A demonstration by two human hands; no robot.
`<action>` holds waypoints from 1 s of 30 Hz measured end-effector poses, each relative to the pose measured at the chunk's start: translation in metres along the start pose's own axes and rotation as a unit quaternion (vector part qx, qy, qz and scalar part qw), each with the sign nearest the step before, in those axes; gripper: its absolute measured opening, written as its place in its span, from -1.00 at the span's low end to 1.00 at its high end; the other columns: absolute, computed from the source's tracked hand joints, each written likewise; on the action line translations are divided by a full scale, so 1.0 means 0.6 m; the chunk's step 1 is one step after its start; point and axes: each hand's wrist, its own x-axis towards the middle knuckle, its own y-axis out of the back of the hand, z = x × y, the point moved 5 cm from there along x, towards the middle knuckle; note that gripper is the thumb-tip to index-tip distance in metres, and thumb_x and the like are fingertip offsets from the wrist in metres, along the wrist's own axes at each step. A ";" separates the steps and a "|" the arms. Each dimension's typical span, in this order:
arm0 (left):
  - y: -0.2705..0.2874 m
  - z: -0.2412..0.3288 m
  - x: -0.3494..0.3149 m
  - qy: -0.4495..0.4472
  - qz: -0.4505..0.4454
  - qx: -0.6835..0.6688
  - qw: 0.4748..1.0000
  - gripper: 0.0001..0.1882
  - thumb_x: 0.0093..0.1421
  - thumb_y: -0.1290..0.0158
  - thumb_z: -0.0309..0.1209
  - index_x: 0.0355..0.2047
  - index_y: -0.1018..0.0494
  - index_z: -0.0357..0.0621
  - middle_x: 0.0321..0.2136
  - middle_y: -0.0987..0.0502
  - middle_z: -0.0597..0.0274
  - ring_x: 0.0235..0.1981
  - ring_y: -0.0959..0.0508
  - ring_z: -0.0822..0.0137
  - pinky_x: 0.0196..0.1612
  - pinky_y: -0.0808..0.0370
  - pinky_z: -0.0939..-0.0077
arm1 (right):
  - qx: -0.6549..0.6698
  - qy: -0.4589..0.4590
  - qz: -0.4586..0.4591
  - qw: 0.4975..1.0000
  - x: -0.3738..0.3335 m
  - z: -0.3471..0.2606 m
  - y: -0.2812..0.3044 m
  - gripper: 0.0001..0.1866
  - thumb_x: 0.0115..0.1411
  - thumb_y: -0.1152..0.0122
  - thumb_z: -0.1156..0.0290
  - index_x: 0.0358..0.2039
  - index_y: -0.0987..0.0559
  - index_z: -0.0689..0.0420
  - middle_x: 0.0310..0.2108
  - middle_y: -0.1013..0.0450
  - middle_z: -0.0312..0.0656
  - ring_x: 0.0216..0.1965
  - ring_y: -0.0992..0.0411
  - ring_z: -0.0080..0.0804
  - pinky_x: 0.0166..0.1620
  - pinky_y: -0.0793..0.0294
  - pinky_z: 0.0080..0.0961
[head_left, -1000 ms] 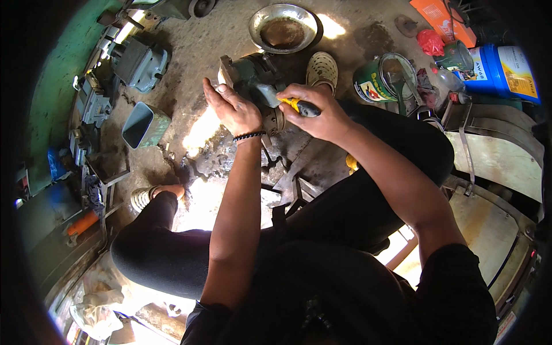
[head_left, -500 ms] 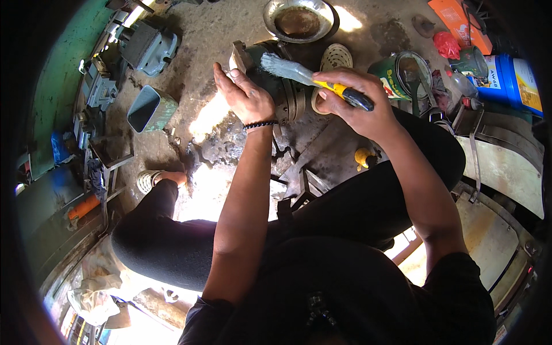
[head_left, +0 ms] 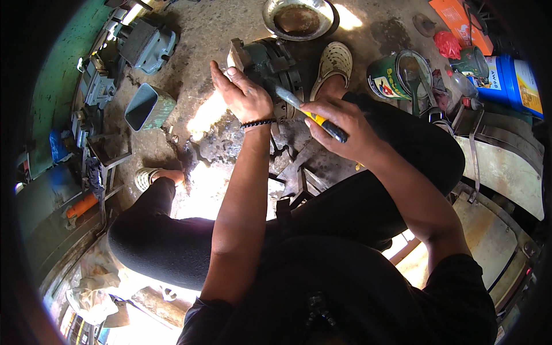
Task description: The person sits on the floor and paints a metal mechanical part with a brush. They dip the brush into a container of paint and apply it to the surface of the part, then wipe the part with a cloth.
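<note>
My right hand point(head_left: 339, 127) grips a paintbrush point(head_left: 323, 122) by its yellow and black handle. The brush's grey-coated head points up and left at a dark, round metal machine part point(head_left: 276, 60) with lugs and bolts on it. The bristle tips are hidden or blurred beside my left palm, so I cannot tell whether they touch the metal. Holding nothing, my left hand point(head_left: 246, 99) has its fingers stretched out and its thumb apart, at the near left side of the part. Contact there is hard to make out. A dark beaded bracelet circles that wrist.
A metal basin point(head_left: 299, 20) with brown residue lies beyond the part. To the right are an open green can point(head_left: 384, 75), a blue bucket point(head_left: 510, 86) and a red bag point(head_left: 446, 45). A green square container point(head_left: 158, 112) and a grey vise-like casting point(head_left: 148, 46) stand left.
My right hand has moved left and down with the brush. The brush head has swung from above the part to lower beside my left palm. The left hand has barely shifted.
</note>
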 end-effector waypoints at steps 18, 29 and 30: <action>-0.008 -0.010 -0.002 0.020 -0.019 -0.017 0.999 -0.41 0.48 0.28 -0.18 0.31 -0.10 -0.45 0.29 -0.21 -0.31 0.34 -0.20 -0.12 0.38 -0.09 0.19 | -0.011 -0.019 0.072 0.997 0.008 0.002 -0.036 -0.82 0.09 -0.31 0.43 -0.34 -0.50 0.16 -0.49 -0.49 -0.01 -0.50 -0.51 0.03 -0.44 -0.49 -0.15; -0.009 -0.014 -0.002 0.030 -0.016 -0.002 0.999 -0.41 0.49 0.27 -0.11 0.35 -0.11 -0.29 0.29 -0.25 -0.21 0.32 -0.27 0.02 0.34 -0.18 0.29 | 0.012 -0.065 0.073 0.995 0.021 0.008 -0.031 -0.79 0.09 -0.33 0.48 -0.24 -0.55 0.13 -0.38 -0.55 -0.06 -0.39 -0.57 -0.10 -0.35 -0.53 -0.35; -0.010 -0.015 -0.002 0.031 -0.016 -0.004 0.999 -0.41 0.49 0.26 -0.12 0.35 -0.11 -0.30 0.29 -0.25 -0.20 0.32 -0.27 0.03 0.34 -0.18 0.29 | 0.010 -0.066 0.072 0.995 0.023 0.006 -0.031 -0.80 0.09 -0.33 0.48 -0.25 -0.55 0.13 -0.39 -0.55 -0.07 -0.40 -0.57 -0.10 -0.35 -0.53 -0.34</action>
